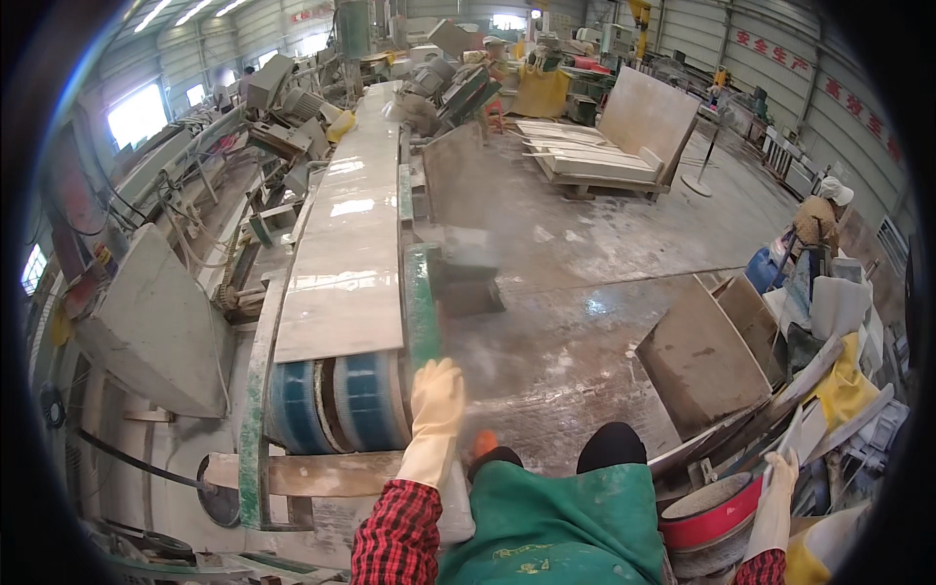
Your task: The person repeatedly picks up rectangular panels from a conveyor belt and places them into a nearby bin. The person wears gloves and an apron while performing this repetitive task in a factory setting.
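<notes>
My left hand (435, 414), in a cream rubber glove, lies on the near end of a conveyor's green side rail (422, 302). Its fingers are curled down and together over the rail. Beside it, a long wet stone slab (341, 302) rests on the conveyor belt, its near edge above the blue banded roller (366, 402). At the lower right my right hand (775, 497), gloved alike, has its fingers closed at a thin pale strip (801, 439); the strip's lower part is hidden. A round tub with a red rim (717, 509) stands close to that hand.
A wooden crossbar (327, 475) spans below the roller. Brown slabs (704, 366) lean at the right, near a yellow cloth (850, 380). Another person (819, 216) bends at the far right. Stacked panels (590, 156) lie farther off. Motors (302, 102) line the conveyor's far part.
</notes>
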`<state>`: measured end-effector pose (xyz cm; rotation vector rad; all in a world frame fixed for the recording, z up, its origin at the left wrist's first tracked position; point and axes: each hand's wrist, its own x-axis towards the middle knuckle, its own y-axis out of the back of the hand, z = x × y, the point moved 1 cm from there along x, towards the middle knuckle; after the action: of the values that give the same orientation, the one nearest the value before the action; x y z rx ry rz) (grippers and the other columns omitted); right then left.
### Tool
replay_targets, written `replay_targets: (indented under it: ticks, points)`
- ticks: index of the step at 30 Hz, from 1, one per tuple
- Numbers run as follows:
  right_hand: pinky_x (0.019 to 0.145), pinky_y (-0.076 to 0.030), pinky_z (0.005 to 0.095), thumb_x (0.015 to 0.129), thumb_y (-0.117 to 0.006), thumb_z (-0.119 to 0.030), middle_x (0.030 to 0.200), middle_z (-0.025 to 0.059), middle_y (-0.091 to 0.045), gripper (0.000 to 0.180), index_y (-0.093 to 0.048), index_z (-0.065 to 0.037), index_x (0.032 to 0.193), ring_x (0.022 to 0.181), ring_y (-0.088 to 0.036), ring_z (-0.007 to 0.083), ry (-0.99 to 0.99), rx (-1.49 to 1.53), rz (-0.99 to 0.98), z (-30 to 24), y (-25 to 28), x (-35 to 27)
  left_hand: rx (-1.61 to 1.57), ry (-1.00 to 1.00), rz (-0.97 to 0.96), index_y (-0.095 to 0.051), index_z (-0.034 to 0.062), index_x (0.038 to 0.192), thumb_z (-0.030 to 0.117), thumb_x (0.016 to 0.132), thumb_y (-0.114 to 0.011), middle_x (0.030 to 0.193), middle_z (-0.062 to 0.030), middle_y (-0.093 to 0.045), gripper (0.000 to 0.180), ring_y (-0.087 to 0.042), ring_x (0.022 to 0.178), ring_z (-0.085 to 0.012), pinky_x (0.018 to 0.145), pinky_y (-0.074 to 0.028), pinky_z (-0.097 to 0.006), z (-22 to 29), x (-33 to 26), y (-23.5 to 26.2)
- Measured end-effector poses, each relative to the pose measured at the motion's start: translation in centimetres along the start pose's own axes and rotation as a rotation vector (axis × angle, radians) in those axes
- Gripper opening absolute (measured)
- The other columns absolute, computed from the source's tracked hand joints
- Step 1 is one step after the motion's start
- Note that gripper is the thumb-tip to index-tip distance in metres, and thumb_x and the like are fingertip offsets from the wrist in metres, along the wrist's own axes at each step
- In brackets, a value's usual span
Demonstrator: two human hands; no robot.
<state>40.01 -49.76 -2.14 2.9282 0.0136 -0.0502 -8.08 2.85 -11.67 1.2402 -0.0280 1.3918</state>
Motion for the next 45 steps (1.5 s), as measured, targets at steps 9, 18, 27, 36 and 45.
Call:
replay_targets:
  ticks: [9,18,27,36,45]
  points:
    - [0.099,-0.049,0.0329,0.051,-0.078,-0.001,0.133,0.0137,-0.062,0.095,-0.056,-0.006,0.144,0.119,-0.060,0.0253,0.354,-0.228,-0.767,-11.4,-23.2,-5.0,-1.322,0.779,-0.658,-0.037,0.0081,0.155,0.035,0.102,-0.060,0.155,-0.0174,-0.044,0.064,-0.052,0.137,-0.0296,0.112,-0.046,-0.042,14.5,3.4,-2.4]
    - [0.106,-0.052,0.0426,0.052,-0.081,-0.009,0.139,0.0064,-0.057,0.086,-0.058,-0.015,0.135,0.121,-0.057,0.0348,1.481,-0.439,-1.597,-19.6,-42.2,-25.4,-1.757,0.977,0.099,-0.047,0.0002,0.133,0.011,0.101,-0.062,0.127,-0.0185,-0.059,0.038,-0.066,0.113,-0.0331,0.093,-0.062,-0.048,13.0,4.7,3.9]
    - [0.119,-0.035,0.0426,0.071,-0.088,-0.033,0.147,0.0138,-0.052,0.083,-0.050,-0.012,0.143,0.137,-0.047,0.0357,1.628,-0.526,-1.535,-17.8,-48.8,-29.3,-1.398,1.127,0.651,-0.042,-0.0106,0.138,0.010,0.105,-0.049,0.137,-0.0279,-0.054,0.040,-0.057,0.126,-0.0425,0.109,-0.051,-0.058,-4.9,1.1,10.7]
    - [0.116,-0.039,0.0413,0.073,-0.087,-0.027,0.146,0.0189,-0.055,0.081,-0.053,-0.006,0.144,0.138,-0.049,0.0344,1.049,-0.718,-1.131,-6.1,-38.9,-3.8,-1.330,1.334,0.791,-0.038,-0.0058,0.140,0.004,0.103,-0.048,0.138,-0.0248,-0.050,0.039,-0.057,0.125,-0.0429,0.100,-0.056,-0.063,-13.4,-1.5,9.2]
    - [0.119,-0.031,0.0383,0.083,-0.075,-0.007,0.148,0.0186,-0.052,0.069,-0.049,0.002,0.146,0.141,-0.045,0.0285,0.415,-0.489,-0.701,3.1,-17.9,6.9,-1.241,1.354,0.711,-0.040,-0.0072,0.141,0.010,0.106,-0.049,0.137,-0.0250,-0.052,0.040,-0.058,0.124,-0.0427,0.104,-0.053,-0.062,-13.7,0.3,8.5]
